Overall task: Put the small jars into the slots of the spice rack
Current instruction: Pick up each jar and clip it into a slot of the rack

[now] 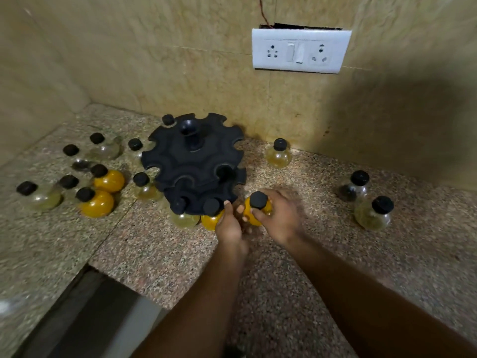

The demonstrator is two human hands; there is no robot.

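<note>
A speckled granite counter runs into a corner of beige tiled wall, where a white switch-and-socket plate sits up high. Against the wall stands the black two-tier spice rack, its notched discs ringed with slots. Two jars hang in the near slots of the lower tier: a pale one and an orange-filled one just beside it. A cluster of round black-capped jars lies scattered on the counter to the left, two of them orange; three more stand well apart on the right. The right hand is wrapped around an orange jar, fingers closed on its belly below the cap, just off the rack's near edge. The left hand rests beside it, fingers loosely curled, fingertips touching the slotted orange jar; whether it grips that jar I cannot tell.
</note>
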